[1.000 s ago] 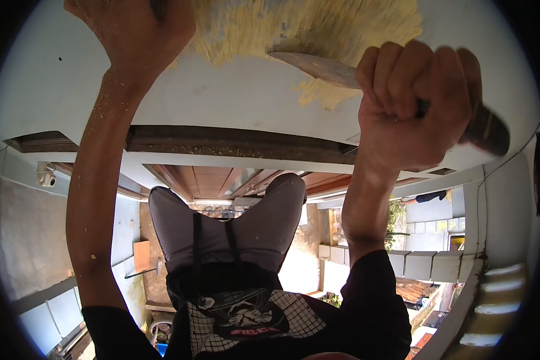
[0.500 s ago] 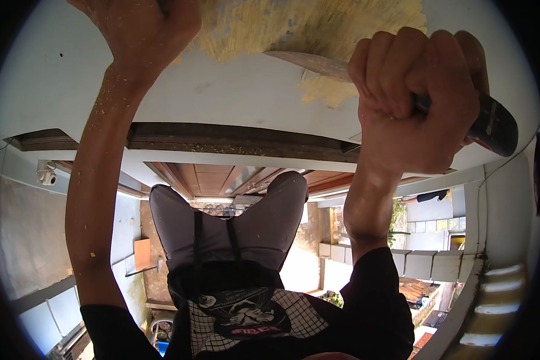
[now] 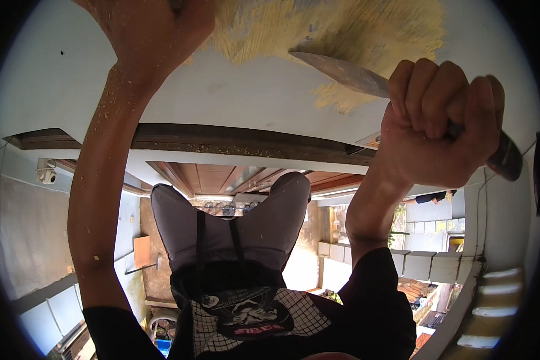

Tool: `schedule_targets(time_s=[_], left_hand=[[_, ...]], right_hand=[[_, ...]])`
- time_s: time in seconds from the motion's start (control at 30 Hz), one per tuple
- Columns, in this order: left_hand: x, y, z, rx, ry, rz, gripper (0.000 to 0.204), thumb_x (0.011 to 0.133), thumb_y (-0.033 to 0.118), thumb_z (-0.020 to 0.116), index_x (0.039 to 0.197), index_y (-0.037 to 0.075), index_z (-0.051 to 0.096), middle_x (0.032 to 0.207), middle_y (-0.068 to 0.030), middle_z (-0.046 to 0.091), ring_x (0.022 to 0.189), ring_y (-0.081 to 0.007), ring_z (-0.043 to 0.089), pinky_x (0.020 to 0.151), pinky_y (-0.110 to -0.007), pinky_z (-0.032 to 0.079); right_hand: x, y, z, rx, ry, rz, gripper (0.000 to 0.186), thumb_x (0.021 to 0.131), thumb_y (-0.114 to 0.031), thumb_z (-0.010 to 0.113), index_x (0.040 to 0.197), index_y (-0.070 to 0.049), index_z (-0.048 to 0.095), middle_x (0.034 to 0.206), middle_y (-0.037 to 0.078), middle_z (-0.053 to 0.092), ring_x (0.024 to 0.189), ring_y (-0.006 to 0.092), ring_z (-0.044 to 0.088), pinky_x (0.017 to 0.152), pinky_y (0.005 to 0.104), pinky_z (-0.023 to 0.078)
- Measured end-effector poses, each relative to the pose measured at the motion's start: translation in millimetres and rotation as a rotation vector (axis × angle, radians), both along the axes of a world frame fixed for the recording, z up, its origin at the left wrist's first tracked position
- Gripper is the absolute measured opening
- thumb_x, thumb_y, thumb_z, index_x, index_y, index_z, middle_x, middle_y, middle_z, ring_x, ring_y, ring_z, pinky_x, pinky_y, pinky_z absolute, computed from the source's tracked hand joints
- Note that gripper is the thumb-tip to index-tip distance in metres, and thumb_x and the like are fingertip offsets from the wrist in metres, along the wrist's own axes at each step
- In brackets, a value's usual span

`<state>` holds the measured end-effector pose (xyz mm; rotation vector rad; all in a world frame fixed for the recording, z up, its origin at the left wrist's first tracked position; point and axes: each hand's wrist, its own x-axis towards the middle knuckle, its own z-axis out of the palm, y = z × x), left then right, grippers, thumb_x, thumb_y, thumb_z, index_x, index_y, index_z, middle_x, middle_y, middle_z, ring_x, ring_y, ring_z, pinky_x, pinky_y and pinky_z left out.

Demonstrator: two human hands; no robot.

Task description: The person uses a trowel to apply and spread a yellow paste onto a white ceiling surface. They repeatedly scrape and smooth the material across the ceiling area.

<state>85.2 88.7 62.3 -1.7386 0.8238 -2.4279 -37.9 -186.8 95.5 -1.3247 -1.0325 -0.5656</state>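
Observation:
My right hand [image 3: 441, 120] is closed around the dark handle [image 3: 504, 161] of a long metal blade [image 3: 339, 71]. The blade lies close along a pale overhead surface [image 3: 258, 96], tip leftward, over a rough yellow-streaked patch [image 3: 324, 27]. Whether its edge touches cannot be told. My left hand [image 3: 159, 27] is raised at the top left, near that patch. Its fingers curl at the frame's top around a dark shape that I cannot make out.
Below are my bent legs [image 3: 234, 234] in grey trousers, a dark wooden-lined strip [image 3: 252, 141], brown panels [image 3: 210, 177], a white camera [image 3: 46, 171] on the left, tiled ledges [image 3: 438, 264] and wires [image 3: 480, 210] at the right.
My right hand, with the blade, has shifted rightward and dropped after rising slightly half a second ago. My left hand has also moved a little to the right.

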Motion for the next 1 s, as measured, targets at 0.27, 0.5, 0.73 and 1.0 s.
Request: schedule_targets(time_s=[0.27, 0.5, 0.73, 1.0], left_hand=[[-5, -17, -1, -0.015, 0.012, -0.124, 0.023, 0.091, 0.005, 0.052, 0.112, 0.000, 0.061, 0.130, -0.0208, 0.049, 0.123, -0.0304, 0.044, 0.101, -0.039, 0.037], [3, 2, 0, 0.071, 0.012, -0.036, 0.024, 0.093, 0.006, 0.050, 0.113, -0.002, 0.060, 0.131, -0.0212, 0.048, 0.125, -0.0307, 0.043, 0.101, -0.040, 0.038], [-11, -15, 1, -0.004, 0.052, -0.062, 0.024, 0.095, 0.009, 0.048, 0.111, -0.002, 0.061, 0.130, -0.0213, 0.048, 0.126, -0.0311, 0.042, 0.101, -0.041, 0.038], [4, 2, 3, 0.055, 0.008, -0.067, 0.023, 0.093, 0.006, 0.050, 0.112, 0.000, 0.061, 0.130, -0.0214, 0.047, 0.125, -0.0308, 0.043, 0.101, -0.041, 0.038]], right_hand=[[21, 2, -31, 0.140, 0.021, 0.017, 0.027, 0.094, -0.016, 0.036, 0.067, -0.015, 0.032, 0.049, -0.001, 0.028, 0.044, 0.0086, 0.019, 0.043, 0.0271, 0.023], [-2, -18, -17, 0.154, -0.022, -0.051, 0.032, 0.092, -0.017, 0.038, 0.061, -0.016, 0.029, 0.047, -0.002, 0.031, 0.042, 0.0099, 0.019, 0.041, 0.0277, 0.026], [26, -17, -33, -0.026, -0.077, 0.075, 0.029, 0.097, -0.020, 0.035, 0.070, -0.014, 0.029, 0.050, 0.001, 0.031, 0.044, 0.0096, 0.025, 0.041, 0.0277, 0.026], [-4, -12, -3, 0.152, -0.049, 0.051, 0.029, 0.094, -0.016, 0.034, 0.065, -0.015, 0.030, 0.050, -0.001, 0.030, 0.044, 0.0090, 0.020, 0.042, 0.0266, 0.022]])
